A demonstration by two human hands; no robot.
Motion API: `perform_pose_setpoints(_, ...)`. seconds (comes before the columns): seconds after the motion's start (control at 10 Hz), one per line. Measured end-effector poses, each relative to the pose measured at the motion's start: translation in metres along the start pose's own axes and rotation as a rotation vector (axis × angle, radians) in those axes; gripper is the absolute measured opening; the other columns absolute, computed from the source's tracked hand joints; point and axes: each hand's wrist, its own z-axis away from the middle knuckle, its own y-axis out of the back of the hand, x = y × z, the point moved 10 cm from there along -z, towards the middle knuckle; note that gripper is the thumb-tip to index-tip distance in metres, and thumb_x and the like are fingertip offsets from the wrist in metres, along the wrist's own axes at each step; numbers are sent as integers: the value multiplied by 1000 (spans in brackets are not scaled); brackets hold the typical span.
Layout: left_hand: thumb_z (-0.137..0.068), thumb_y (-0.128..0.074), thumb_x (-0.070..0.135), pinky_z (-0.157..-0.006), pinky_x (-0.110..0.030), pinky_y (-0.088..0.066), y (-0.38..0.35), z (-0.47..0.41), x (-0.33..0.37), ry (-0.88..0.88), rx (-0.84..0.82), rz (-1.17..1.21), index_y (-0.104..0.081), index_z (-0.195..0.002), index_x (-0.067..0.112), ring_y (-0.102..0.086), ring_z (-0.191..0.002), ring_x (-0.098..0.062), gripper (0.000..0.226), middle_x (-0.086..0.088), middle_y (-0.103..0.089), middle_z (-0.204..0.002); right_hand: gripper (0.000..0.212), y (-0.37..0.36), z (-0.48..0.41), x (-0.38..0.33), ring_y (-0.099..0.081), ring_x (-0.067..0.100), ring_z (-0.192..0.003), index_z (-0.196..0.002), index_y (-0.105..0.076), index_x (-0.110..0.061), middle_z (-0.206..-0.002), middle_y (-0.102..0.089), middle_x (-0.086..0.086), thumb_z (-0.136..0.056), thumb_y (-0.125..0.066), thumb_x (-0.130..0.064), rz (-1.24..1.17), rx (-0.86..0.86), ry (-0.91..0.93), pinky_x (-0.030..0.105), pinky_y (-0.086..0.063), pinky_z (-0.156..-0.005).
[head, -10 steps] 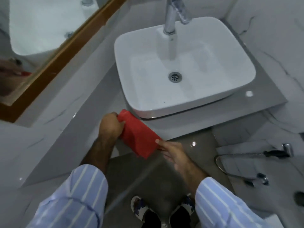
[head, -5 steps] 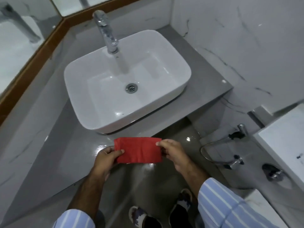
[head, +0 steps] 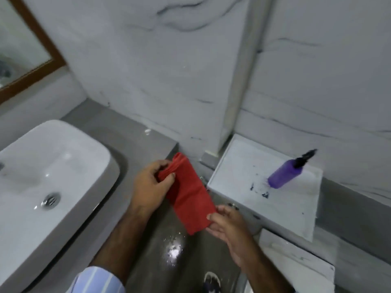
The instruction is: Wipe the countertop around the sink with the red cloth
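A red cloth (head: 189,195), folded into a long strip, hangs in the air between both hands, off the right end of the grey countertop (head: 118,127). My left hand (head: 151,187) grips its bunched upper end. My right hand (head: 229,227) pinches its lower corner. The white basin (head: 63,161) sits on the countertop at the left, with its drain (head: 50,200) visible. The cloth touches no surface.
A white toilet tank lid (head: 243,182) at the right carries a purple spray bottle (head: 285,173). Marble walls (head: 169,81) close in behind. A wood-framed mirror (head: 27,66) is at the upper left. Wet grey floor (head: 173,254) and a shoe (head: 211,281) are below.
The view has swung right, so the basin now sits at the left and the toilet tank has appeared. The cloth has turned from a flat horizontal hold to a slanted, bunched strip.
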Motion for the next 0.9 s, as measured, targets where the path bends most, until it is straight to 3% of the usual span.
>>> perform_pose_setpoints(0.1,-82,-68,21,-85,-29,-49,-68,-30,81,-322,-123,-336,-76,-113,19,-69,-95,-23,32,-2,-76,-103,13,28,-8,-17,-75,32,-88,-101,-66,-6,-103,-79,20,-91,-68,1,-155,38,30,44,-63,-88)
perform_pose_setpoints(0.2,-89,-64,16,-92,-30,-49,-147,-53,121,-451,-294,-478,-71,-126,15,-66,-105,-25,38,-6,-70,-114,10,47,-24,-26,-76,34,-87,-98,-64,-5,-93,-78,15,-92,-67,3,-329,118,13,48,-61,-91)
perform_pose_setpoints(0.3,-93,-59,13,-94,-36,-52,-221,-74,140,-517,-408,-573,-68,-130,15,-65,-109,-29,38,-8,-66,-119,15,63,-49,-34,-80,33,-90,-107,-65,0,-94,-82,14,-93,-66,1,-427,145,-13,49,-60,-95)
perform_pose_setpoints(0.4,-96,-55,10,-99,-36,-49,-272,-91,136,-525,-483,-659,-66,-135,14,-62,-115,-30,40,-9,-64,-126,10,75,-72,-37,-80,32,-88,-103,-65,0,-92,-82,14,-93,-65,3,-504,156,-59,47,-61,-92)
perform_pose_setpoints(0.5,-98,-53,12,-105,-36,-45,-314,-100,112,-473,-601,-795,-62,-140,14,-58,-124,-31,43,-12,-61,-133,6,85,-89,-35,-79,27,-76,-97,-65,-1,-78,-80,11,-95,-62,3,-497,179,-97,41,-62,-78)
perform_pose_setpoints(0.6,-100,-55,21,-115,-43,-41,-341,-99,70,-365,-759,-933,-39,-157,14,-48,-139,-31,59,-14,-50,-151,7,109,-98,-33,-76,24,-67,-86,-70,-4,-76,-80,14,-92,-66,-2,-294,248,-83,47,-65,-80)
perform_pose_setpoints(0.7,-100,-57,29,-127,-48,-26,-337,-92,54,-371,-736,-1016,-7,-166,12,-21,-157,-31,86,-13,-20,-171,7,153,-81,-51,-78,25,-77,-94,-73,-14,-88,-80,8,-89,-72,-19,142,405,94,45,-66,-79)
perform_pose_setpoints(0.8,-102,-56,32,-131,-49,-11,-318,-83,64,-447,-615,-962,-1,-167,13,-2,-162,-28,87,-9,-3,-176,34,210,-45,-77,-72,22,-104,-122,-69,-17,-114,-76,2,-90,-74,-28,689,661,283,38,-59,-93)
perform_pose_setpoints(0.9,-103,-54,38,-132,-48,-8,-299,-68,84,-552,-541,-944,-2,-167,12,-1,-162,-26,86,-8,-4,-176,59,257,-8,-90,-63,36,-124,-138,-57,-5,-136,-66,18,-83,-78,-9,911,826,411,47,-51,-106)
